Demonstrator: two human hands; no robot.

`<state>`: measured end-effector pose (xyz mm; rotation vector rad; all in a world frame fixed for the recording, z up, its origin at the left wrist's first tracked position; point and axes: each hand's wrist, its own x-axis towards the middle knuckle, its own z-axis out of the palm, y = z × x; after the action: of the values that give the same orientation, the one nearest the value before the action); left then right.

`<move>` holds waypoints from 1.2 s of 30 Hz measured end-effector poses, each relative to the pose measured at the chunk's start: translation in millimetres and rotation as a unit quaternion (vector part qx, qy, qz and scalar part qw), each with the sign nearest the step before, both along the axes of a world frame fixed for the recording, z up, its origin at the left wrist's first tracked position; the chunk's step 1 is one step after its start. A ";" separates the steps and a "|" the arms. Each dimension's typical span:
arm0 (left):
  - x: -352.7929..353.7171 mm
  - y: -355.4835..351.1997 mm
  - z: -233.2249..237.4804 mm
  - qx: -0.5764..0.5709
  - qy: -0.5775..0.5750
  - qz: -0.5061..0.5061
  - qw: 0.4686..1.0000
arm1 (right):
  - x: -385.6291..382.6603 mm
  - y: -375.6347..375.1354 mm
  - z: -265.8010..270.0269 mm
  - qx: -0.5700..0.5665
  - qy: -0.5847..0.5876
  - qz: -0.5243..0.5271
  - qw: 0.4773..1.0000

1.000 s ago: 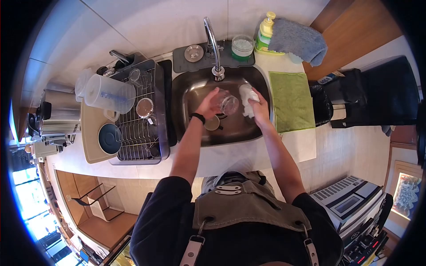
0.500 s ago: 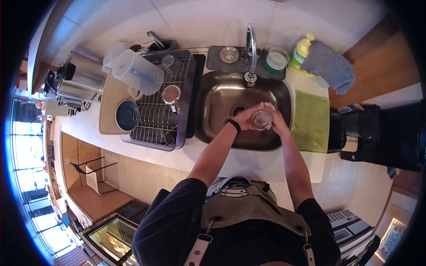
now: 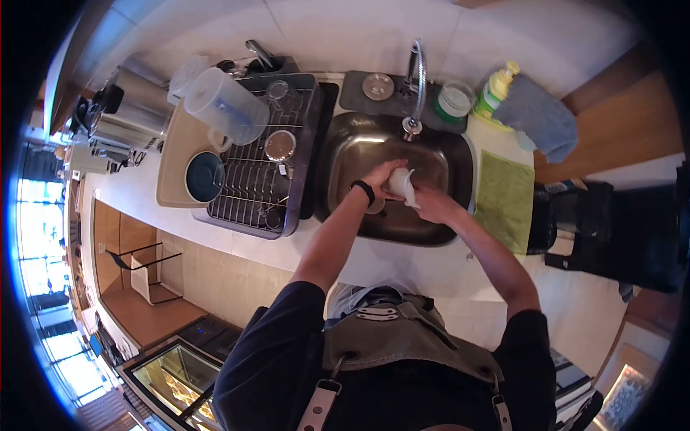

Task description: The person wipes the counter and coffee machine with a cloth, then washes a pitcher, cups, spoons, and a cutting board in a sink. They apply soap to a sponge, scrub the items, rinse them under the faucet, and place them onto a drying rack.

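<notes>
Over the sink [image 3: 345, 154], my left hand [image 3: 382, 178] wraps around a clear drinking glass, now mostly hidden by the fingers and a white, soft-looking cloth [image 3: 402, 185]. My right hand [image 3: 435, 205] grips the cloth from the right, pressing it against the glass. Both hands are closed and close together, low within the basin. A clear round piece [image 3: 376, 206] shows in the basin just below my left hand. The faucet [image 3: 418, 86] arches above, its spout pointing down behind my hands.
Left of the sink, a dish rack [image 3: 248, 187] holds a plastic pitcher [image 3: 230, 108], an upturned glass [image 3: 281, 146] and a blue bowl [image 3: 205, 177]. Behind the basin stands a green-based container [image 3: 453, 100]. To the right are a soap bottle [image 3: 496, 90], a blue-grey towel [image 3: 539, 115] and a green cloth [image 3: 505, 201].
The glass has tilted, so its round end no longer faces up, and the white cloth shows more. Both hands have shifted slightly left; my right hand has turned and its elbow has swung outward.
</notes>
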<state>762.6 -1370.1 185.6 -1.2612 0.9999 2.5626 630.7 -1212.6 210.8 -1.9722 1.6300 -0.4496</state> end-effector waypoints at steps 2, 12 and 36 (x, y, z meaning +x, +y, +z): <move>-3.7 0.6 4.5 -0.035 -0.015 -0.019 0.999 | 12.9 0.0 4.0 -0.087 0.074 -0.008 0.993; -1.6 40.3 -9.0 -0.315 0.115 0.199 0.921 | 17.0 -21.4 -15.4 0.071 -0.553 -0.392 0.732; -15.8 10.7 4.6 -0.233 0.034 0.040 0.971 | 3.8 -13.5 -16.4 -0.020 -0.214 -0.204 0.955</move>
<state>746.9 -1359.4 190.3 -1.3359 1.6734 2.5292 634.5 -1226.2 194.5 -1.4208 1.7335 -0.9982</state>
